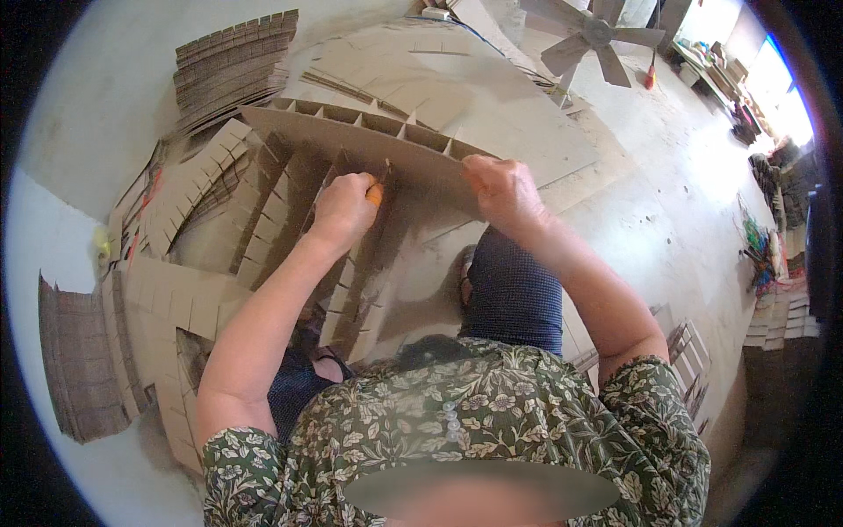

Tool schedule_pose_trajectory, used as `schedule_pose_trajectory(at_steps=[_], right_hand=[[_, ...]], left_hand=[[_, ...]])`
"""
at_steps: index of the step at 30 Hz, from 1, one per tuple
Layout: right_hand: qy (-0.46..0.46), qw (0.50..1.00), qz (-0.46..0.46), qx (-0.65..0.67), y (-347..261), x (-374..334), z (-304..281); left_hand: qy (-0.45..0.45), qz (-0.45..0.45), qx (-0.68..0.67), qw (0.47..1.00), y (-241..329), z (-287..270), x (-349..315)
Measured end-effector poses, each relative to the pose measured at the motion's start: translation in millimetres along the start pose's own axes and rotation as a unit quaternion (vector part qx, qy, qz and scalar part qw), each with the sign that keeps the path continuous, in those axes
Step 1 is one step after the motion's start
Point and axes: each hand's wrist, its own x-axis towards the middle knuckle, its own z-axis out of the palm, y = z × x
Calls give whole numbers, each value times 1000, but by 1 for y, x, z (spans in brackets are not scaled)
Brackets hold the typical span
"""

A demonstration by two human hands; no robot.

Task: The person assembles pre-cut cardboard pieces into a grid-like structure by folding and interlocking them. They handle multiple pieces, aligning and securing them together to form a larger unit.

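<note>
A long brown cardboard strip point(421, 171) stands on edge across the space before me, with crosswise cardboard dividers point(360, 119) forming a row of cells behind it. My right hand point(505, 189) is closed on the top edge of the long strip near its right end. Lower and to the left, my left hand point(345, 211) is closed at the upper end of a narrow cardboard strip point(356, 263). Something orange point(376, 194) shows at its fingertips, perhaps a finger cover; I cannot tell. More slotted strips point(263, 215) stand side by side left of that hand.
Stacked slotted cardboard point(235, 66) leans at the back left, with another stack point(83, 360) at the far left. Loose slotted pieces point(189, 189) lie nearer. A large flat sheet point(492, 105) lies beyond the dividers. A fan point(597, 35) stands at the back; cardboard piles point(781, 325) line the right.
</note>
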Motion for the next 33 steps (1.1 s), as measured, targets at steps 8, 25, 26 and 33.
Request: schedule_pose_trajectory(at_steps=[8, 25, 26, 33], right_hand=[[-58, 998, 30, -23, 7, -5, -21], [-85, 994, 3, -74, -7, -9, -8], [-99, 993, -2, -69, -4, -11, -8], [-106, 991, 20, -82, 17, -29, -5]], left_hand=[[50, -23, 38, 998, -6, 9, -1], [-5, 51, 48, 998, 60, 18, -29], [7, 57, 40, 998, 58, 19, -29], [50, 99, -51, 993, 45, 5, -42]])
